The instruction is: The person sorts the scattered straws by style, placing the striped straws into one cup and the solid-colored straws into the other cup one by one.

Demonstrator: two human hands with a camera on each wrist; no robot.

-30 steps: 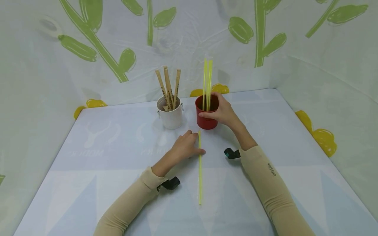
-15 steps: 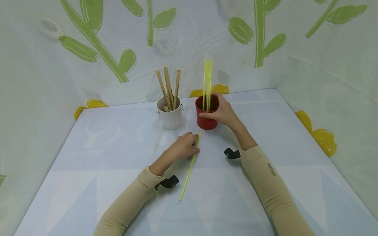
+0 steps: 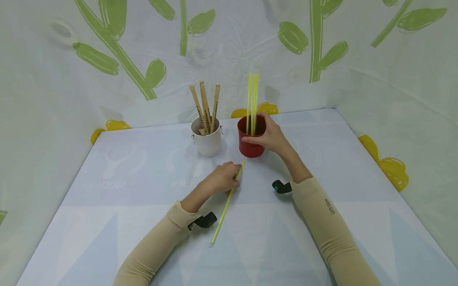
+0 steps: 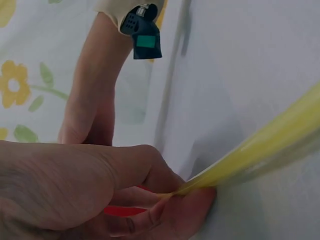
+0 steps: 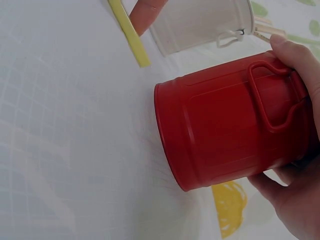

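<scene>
In the head view my left hand point(image 3: 221, 178) pinches a yellow straw point(image 3: 226, 207) near its far end, and the straw slants down-left over the table. The left wrist view shows thumb and fingers closed on this straw point(image 4: 265, 150), which has a clear wrapper. My right hand point(image 3: 270, 137) grips the rim of a small red bucket point(image 3: 248, 150), thumb in front, fingers behind. Several yellow straws point(image 3: 255, 97) stand upright in it. Seen from the right wrist, the red bucket point(image 5: 225, 122) has a wire handle on its side.
A small white bucket point(image 3: 209, 145) stands left of the red one, holding several brown paper-wrapped sticks point(image 3: 204, 109). Behind the pale patterned table point(image 3: 143, 222) hangs a cloth printed with green leaves point(image 3: 293, 37). Black wrist cameras point(image 3: 207, 220) sit below both forearms.
The straw's near end has swung left, from nearly straight to slanted. My left hand has drawn slightly left, its thumb now closed against the straw. The right hand stays on the red bucket.
</scene>
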